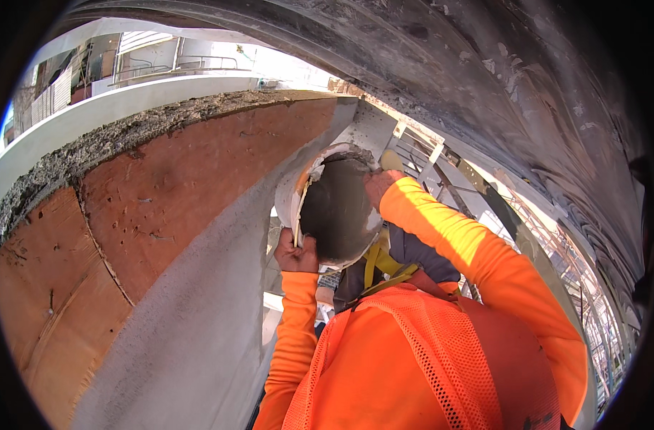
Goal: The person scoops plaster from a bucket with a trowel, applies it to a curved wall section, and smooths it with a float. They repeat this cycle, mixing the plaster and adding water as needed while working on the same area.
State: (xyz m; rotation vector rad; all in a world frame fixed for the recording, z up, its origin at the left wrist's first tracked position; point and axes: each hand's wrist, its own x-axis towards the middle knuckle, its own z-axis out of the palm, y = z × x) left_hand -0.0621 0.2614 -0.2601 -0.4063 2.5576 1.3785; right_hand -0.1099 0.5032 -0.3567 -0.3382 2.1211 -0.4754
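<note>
A round bucket (334, 208) with a crusted, chipped rim and grey residue inside sits between my hands, seen from above. My left hand (296, 249) grips its near-left rim, fingers closed round the edge. My right hand (380, 186) is closed on the upper-right rim, and a pale tan flat object (390, 160) shows just beyond its fingers; whether I hold that too is unclear. Yellow straps (380, 261) and dark fabric lie under the bucket, by my orange vest.
An orange board (162, 201) with a rough concrete edge and grey plastered surface (183, 337) runs along the left. A dark, creased sheet (499, 64) hangs overhead at right. Metal framework (434, 158) stands behind the bucket, with a white building (148, 50) in the distance.
</note>
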